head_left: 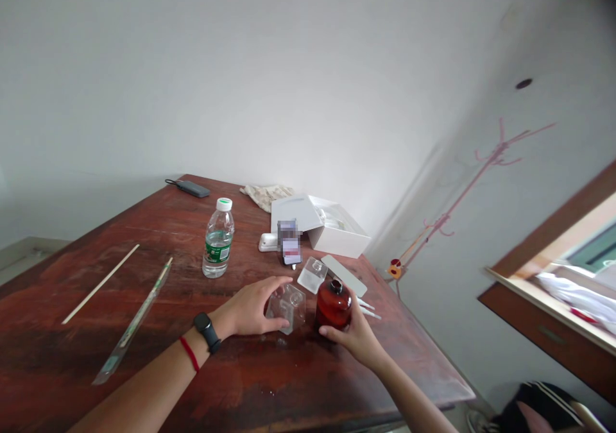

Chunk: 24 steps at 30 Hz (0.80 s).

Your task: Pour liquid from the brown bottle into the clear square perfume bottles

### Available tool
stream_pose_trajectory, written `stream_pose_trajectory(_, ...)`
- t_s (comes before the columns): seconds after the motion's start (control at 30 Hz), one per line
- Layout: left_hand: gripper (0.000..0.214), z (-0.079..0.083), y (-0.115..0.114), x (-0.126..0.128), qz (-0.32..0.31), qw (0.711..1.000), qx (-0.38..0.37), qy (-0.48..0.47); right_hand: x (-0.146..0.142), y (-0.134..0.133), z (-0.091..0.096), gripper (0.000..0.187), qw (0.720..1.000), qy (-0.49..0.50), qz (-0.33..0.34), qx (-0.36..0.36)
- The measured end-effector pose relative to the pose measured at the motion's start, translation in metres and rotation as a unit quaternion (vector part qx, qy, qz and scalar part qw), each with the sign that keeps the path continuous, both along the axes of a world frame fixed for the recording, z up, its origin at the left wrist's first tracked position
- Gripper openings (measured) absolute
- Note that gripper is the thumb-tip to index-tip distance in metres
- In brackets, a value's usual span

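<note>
My left hand [257, 308], with a black watch and a red cord at the wrist, has thumb and fingers around a clear, square-sided container [297, 308] on the table. To its right, my right hand [353, 333] grips a brown-red, see-through bottle [333, 308] from its right side. The bottle is upright with an uncapped neck. Just behind these two stands another clear square container [312, 275]. A flat pale lid-like piece [344, 274] lies behind the bottle, and thin white-tipped sticks [368, 311] lie beside my right hand.
A water bottle [218, 240] with a green label stands left of centre. Chopsticks, one loose [101, 284] and a wrapped pair [137, 317], lie farther left. Behind are a phone [291, 252], an open white box [339, 237], a cloth [267, 195] and a grey power bank [192, 188].
</note>
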<state>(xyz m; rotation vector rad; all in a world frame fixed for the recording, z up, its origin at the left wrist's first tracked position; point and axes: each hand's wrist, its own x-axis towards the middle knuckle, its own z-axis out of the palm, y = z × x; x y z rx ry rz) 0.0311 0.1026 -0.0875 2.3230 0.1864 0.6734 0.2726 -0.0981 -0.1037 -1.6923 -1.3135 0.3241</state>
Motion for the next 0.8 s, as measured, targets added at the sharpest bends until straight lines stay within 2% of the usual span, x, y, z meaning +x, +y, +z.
stream_pose_trajectory(0.1,0.086,0.000,0.000,0.000,0.000,1.000,0.000,0.002,-0.001,0.001,0.001,0.101,1.000,-0.017,-0.008,-0.005)
stream_pose_trajectory(0.3,0.089,-0.001,0.003,0.000,-0.009,1.000,0.004,-0.001,-0.001,-0.004,0.011,0.097,0.998,-0.049,-0.029,-0.033)
stream_pose_trajectory(0.47,0.103,-0.003,0.004,0.002,-0.010,1.000,0.011,0.005,-0.002,-0.006,0.028,0.090,0.994,-0.090,0.000,-0.061)
stream_pose_trajectory(0.63,0.095,-0.003,0.007,0.004,-0.008,0.999,0.038,0.004,-0.005,-0.005,0.046,0.092,0.988,-0.116,0.040,-0.094)
stream_pose_trajectory(0.8,0.089,-0.007,0.011,0.004,0.003,1.000,0.023,-0.012,-0.007,-0.004,0.059,0.093,0.978,-0.159,0.051,-0.127)
